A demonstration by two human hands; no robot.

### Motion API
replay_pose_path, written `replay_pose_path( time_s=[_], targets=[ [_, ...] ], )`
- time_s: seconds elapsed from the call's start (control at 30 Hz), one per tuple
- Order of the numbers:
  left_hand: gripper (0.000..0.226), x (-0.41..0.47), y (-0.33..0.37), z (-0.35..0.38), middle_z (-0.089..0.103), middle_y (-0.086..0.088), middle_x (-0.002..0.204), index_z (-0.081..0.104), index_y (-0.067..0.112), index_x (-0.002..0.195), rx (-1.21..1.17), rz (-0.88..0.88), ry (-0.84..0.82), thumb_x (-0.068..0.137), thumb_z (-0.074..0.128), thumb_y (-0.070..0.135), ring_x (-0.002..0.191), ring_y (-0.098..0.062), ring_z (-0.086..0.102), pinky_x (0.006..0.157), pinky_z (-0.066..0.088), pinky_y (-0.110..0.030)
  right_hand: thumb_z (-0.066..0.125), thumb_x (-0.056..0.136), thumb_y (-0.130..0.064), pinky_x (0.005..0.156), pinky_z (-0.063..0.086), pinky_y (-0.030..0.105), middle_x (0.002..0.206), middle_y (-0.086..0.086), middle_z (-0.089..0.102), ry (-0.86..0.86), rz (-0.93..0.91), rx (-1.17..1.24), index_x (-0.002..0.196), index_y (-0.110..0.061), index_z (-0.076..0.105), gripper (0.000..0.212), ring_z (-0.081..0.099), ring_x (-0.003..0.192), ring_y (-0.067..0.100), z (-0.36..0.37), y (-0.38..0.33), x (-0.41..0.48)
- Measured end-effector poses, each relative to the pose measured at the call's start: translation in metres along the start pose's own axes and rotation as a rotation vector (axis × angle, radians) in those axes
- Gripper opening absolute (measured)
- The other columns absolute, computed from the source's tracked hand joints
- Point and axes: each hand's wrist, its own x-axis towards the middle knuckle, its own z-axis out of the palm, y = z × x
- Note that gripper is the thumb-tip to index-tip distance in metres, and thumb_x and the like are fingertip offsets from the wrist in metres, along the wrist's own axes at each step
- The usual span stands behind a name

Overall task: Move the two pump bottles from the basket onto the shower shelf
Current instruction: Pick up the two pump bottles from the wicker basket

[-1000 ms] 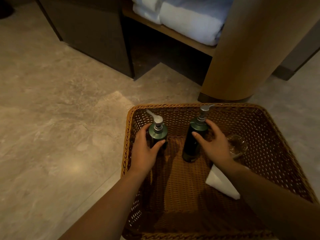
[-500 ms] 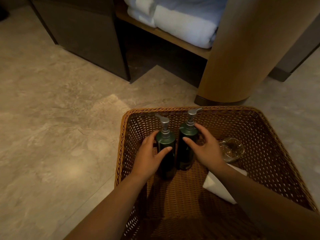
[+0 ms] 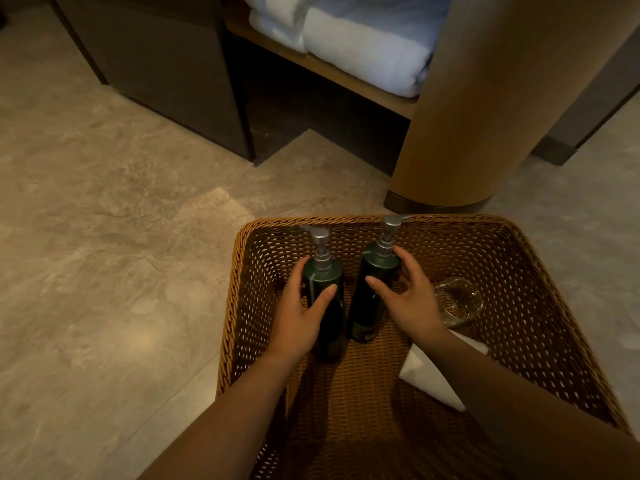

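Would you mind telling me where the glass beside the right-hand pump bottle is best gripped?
Probably around its round wall, coming from above: the glass sits in the basket, whose woven walls block a side approach, with the right hand and a folded white cloth close beside it.
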Motion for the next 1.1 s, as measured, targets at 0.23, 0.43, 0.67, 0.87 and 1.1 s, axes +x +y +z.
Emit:
replay_pose_path(
  time_s=[0.23, 0.43, 0.67, 0.87, 1.1],
  targets=[
    [0.068, 0.0, 0.014, -0.006, 0.049, 0.003, 0.137, 0.036, 0.032, 0.138, -0.113, 0.033, 0.022, 0.076, 0.062, 0.043, 0.124, -0.011, 0.048, 0.098, 0.047, -0.04, 0.071, 0.073, -0.036, 0.084, 0.041, 0.005, 0.125, -0.03, 0.048, -0.044, -0.059, -0.056, 0.122, -0.045, 0.044, 0.056, 0.041, 0.119, -0.013, -0.002, -0.017, -0.009],
    [0.06, 0.0, 0.034, -0.012, 0.059, 0.013, 0.122, 0.04, 0.037, 0.134, -0.17, 0.066, 0.063, 0.078, 0.059, 0.048, 0.108, -0.003, 0.058, 0.08, 0.052, -0.019, 0.071, 0.077, -0.028, 0.091, 0.046, 0.016, 0.128, -0.018, 0.052, -0.054, -0.078, -0.039, 0.127, -0.033, 0.046, 0.056, 0.046, 0.12, -0.004, 0.0, -0.042, -0.01],
    [0.054, 0.0, 0.06, -0.023, 0.063, 0.021, 0.115, 0.043, 0.046, 0.129, -0.174, 0.086, 0.005, 0.078, 0.06, 0.052, 0.106, -0.001, 0.061, 0.082, 0.053, -0.027, 0.07, 0.075, -0.026, 0.08, 0.047, 0.011, 0.126, -0.017, 0.055, -0.105, -0.076, 0.096, 0.124, -0.035, 0.049, 0.054, 0.05, 0.116, -0.004, 0.01, -0.078, -0.013],
    [0.052, -0.005, 0.098, -0.047, 0.062, 0.027, 0.116, 0.047, 0.045, 0.127, -0.162, 0.123, -0.062, 0.078, 0.061, 0.052, 0.106, 0.002, 0.06, 0.079, 0.052, -0.017, 0.072, 0.068, -0.034, 0.084, 0.049, 0.016, 0.126, -0.014, 0.058, -0.179, -0.046, 0.176, 0.117, -0.044, 0.053, 0.053, 0.052, 0.119, 0.006, 0.012, -0.124, -0.009],
    [0.044, -0.044, 0.209, -0.099, 0.063, 0.023, 0.115, 0.049, 0.052, 0.121, -0.169, 0.049, -0.065, 0.079, 0.06, 0.048, 0.106, -0.005, 0.062, 0.082, 0.054, -0.024, 0.079, 0.061, -0.035, 0.077, 0.049, 0.012, 0.116, -0.023, 0.064, -0.134, 0.04, 0.222, 0.109, -0.05, 0.056, 0.056, 0.057, 0.111, 0.001, 0.018, -0.242, -0.04]
  ],
)
